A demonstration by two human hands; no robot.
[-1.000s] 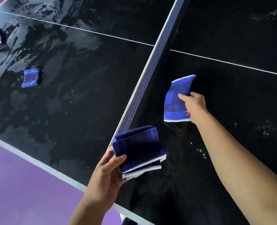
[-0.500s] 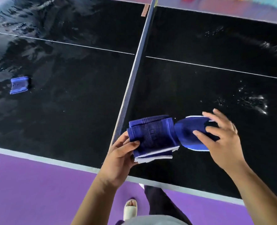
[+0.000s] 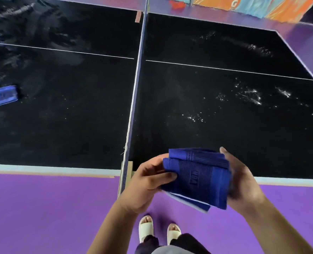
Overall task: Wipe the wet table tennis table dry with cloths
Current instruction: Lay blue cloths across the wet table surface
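A stack of folded blue cloths [image 3: 198, 178] is being gripped by the left hand [image 3: 148, 182], thumb lying on top and fingers tucked beneath. The right hand [image 3: 243, 182] is being pressed against the stack's right edge; it is blurred, so whether its fingers are closing round the cloth cannot be told. The stack is being held in the air over the near edge of the surface [image 3: 60, 136], just right of the net [image 3: 133, 99] and apart from the tabletop. On the right half, patches of droplets [image 3: 251, 95] are being shown up by glare, some near the stack and more well beyond it. On the left half, a single blue cloth [image 3: 5, 95] is lying alone, well apart from the hands, with dull wet smears around and behind it. Purple floor [image 3: 42, 208] is being stood on below. Judged step: cloths are being gathered and squared up between bouts of wiping. Next move, as judged: one cloth is likely to be peeled off, laid flat on the nearest droplets and drawn across them with firm downward pressure.
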